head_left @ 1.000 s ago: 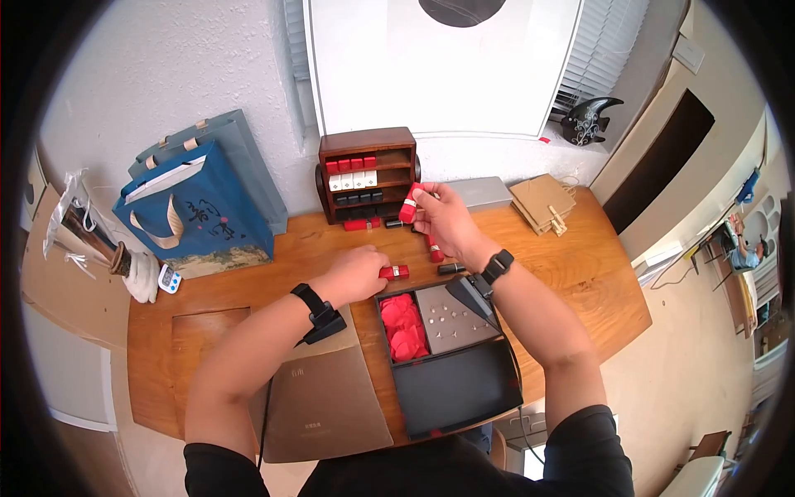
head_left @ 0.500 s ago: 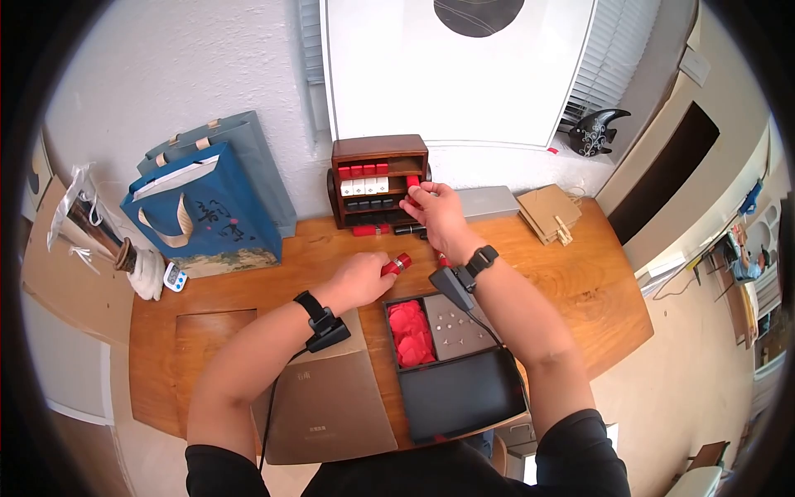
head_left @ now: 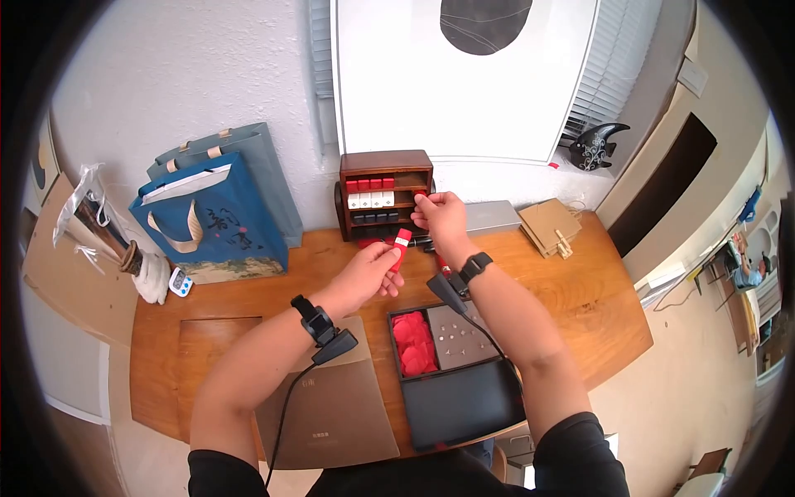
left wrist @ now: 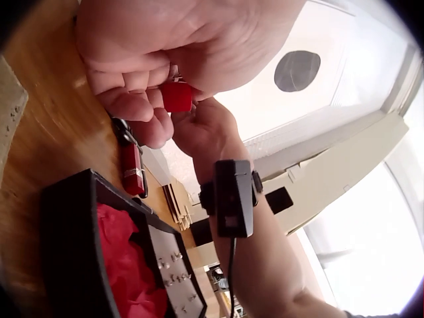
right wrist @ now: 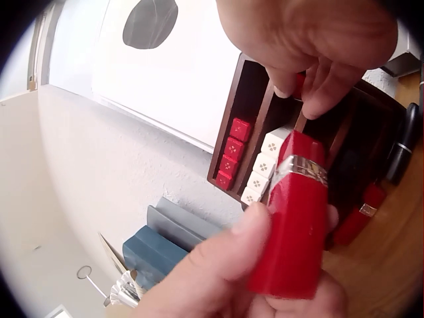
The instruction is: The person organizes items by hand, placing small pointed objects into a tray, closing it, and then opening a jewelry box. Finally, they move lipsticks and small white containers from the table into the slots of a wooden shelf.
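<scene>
My left hand [head_left: 368, 272] grips a red lipstick [right wrist: 291, 225] with a silver band, tilted upward in front of the small dark wooden shelf [head_left: 387, 159]. At the shelf's right side, my right hand [head_left: 445, 222] pinches a small red piece [right wrist: 299, 86] at a compartment; fingers hide most of it. In the right wrist view, rows of red lipsticks [right wrist: 232, 147] and white lipsticks [right wrist: 263, 164] stand in the compartments. Dark ones [head_left: 375, 218] fill a lower row. Another red lipstick [left wrist: 132, 169] lies on the table below the right forearm.
A black box with red petals [head_left: 414, 341] and a grey insert of earrings [head_left: 476, 344] lies near the front. Left of it is a flat brown case [head_left: 331, 414]. Blue gift bags [head_left: 224, 219], a grey box [head_left: 490, 216] and brown paper pieces [head_left: 551, 224] stand along the back.
My right hand has carried its red piece from over the table to the shelf's right compartment. My left hand has raised and tilted its lipstick upward, moving toward the shelf.
</scene>
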Motion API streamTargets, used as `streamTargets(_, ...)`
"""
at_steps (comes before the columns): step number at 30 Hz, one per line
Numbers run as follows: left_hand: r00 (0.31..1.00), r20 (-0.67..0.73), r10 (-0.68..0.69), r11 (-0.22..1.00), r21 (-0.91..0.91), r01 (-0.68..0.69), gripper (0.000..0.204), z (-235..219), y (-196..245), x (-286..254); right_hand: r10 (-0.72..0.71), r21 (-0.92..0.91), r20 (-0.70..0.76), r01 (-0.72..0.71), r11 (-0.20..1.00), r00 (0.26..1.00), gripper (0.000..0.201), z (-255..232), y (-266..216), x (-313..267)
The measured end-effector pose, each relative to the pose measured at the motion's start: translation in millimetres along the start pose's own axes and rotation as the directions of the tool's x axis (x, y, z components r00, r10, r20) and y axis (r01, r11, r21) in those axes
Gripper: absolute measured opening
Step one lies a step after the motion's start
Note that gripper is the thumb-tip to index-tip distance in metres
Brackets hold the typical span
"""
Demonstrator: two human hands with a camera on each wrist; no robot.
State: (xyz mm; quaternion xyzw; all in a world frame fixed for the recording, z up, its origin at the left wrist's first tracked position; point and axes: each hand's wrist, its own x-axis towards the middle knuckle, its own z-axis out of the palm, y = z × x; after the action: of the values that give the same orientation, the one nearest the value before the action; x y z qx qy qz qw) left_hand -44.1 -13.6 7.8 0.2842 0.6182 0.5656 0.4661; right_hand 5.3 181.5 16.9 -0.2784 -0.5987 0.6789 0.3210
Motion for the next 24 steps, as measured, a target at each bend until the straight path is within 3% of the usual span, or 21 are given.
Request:
streamTargets(4, 0.999, -0.002, 0.038, 0.997, -0.074, -0.038, 0.035, -5, -3, 2, -0.069, -0.039, 0.057, 0.071, 0.997, 0.996, 0.021, -13, 1, -19)
streamTargets(6, 0.997, -0.021, 0.073, 0.996, 0.043, -0.072, 0.032, -7, -3, 4, -0.058, -0.1, 0.252, 0.086, 0.991, 0.966, 0.026, -19, -11, -40)
streamTargets(7, 0.997, -0.019, 0.072, 0.997, 0.041, -0.071, 0.032, -7, -3, 4, -0.056, -0.102, 0.251, 0.084, 0.991, 0.966, 0.026, -24, -8, -44)
streamTargets(10, 0.995, -0.001, 0.1, 0.978, 0.184, -0.098, 0.031, -7, 0, 6, -0.2, -0.284, 0.544, 0.403, 0.87, 0.815, 0.035, -36, -3, -44)
streamTargets(13, 0.989, -0.006, 0.149, 0.978, 0.15, -0.146, 0.029, -11, -2, 11, -0.18, -0.295, 0.587, 0.415, 0.861, 0.79, 0.03, -46, -11, -44)
streamTargets(16, 0.988, -0.002, 0.156, 0.986, 0.053, -0.156, 0.029, -12, 2, 14, -0.161, -0.29, 0.589, 0.393, 0.873, 0.792, 0.028, -44, -27, -47)
streamTargets(17, 0.983, -0.065, 0.174, 0.985, -0.01, -0.175, 0.03, -11, 5, 14, -0.162, -0.29, 0.586, 0.393, 0.873, 0.794, 0.028, -44, -27, -45)
streamTargets(19, 0.974, -0.129, 0.185, 0.978, -0.071, -0.195, 0.032, -10, 7, 14, -0.336, -0.359, 0.474, 0.527, 0.77, 0.814, 0.022, -38, -27, -39)
streamTargets(20, 0.973, -0.189, 0.131, 0.986, -0.081, -0.148, 0.033, -11, 6, 14, -0.335, -0.358, 0.475, 0.526, 0.772, 0.814, 0.022, -35, -29, -38)
streamTargets(21, 0.966, -0.247, 0.075, 0.99, -0.095, -0.101, 0.034, -12, 5, 13, -0.32, -0.393, 0.355, 0.451, 0.802, 0.878, 0.02, -32, -33, -36)
streamTargets(22, 0.966, -0.248, 0.076, 0.99, -0.094, -0.102, 0.034, -15, 1, 14, -0.302, -0.417, 0.227, 0.372, 0.829, 0.926, 0.019, -30, -36, -35)
streamTargets(24, 0.975, -0.218, 0.044, 0.993, 0.12, -0.018, 0.036, -23, -13, 17, -0.372, -0.466, 0.15, 0.397, 0.791, 0.916, 0.023, -24, -33, -29)
